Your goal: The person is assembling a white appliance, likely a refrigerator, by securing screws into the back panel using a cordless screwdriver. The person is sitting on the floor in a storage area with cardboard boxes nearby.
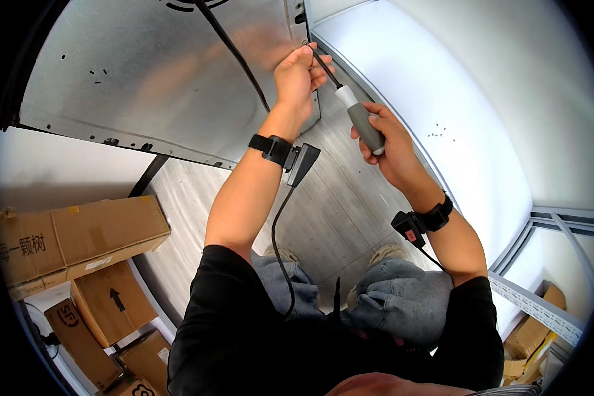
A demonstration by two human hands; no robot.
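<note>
My right hand is wrapped round the grey handle of a screwdriver. Its dark shaft slants up and left to the side edge of a large metal panel. There, my left hand is closed in a pinch beside the screwdriver's tip, thumb and forefinger together at the panel's edge. Whatever lies between those fingertips is too small to make out. A black cable runs down across the panel's face and passes behind my left wrist.
Several tiny screws lie scattered on a white surface to the right. Cardboard boxes are stacked at the lower left. A grey metal frame and another carton stand at the lower right. Wood-look flooring shows below my hands.
</note>
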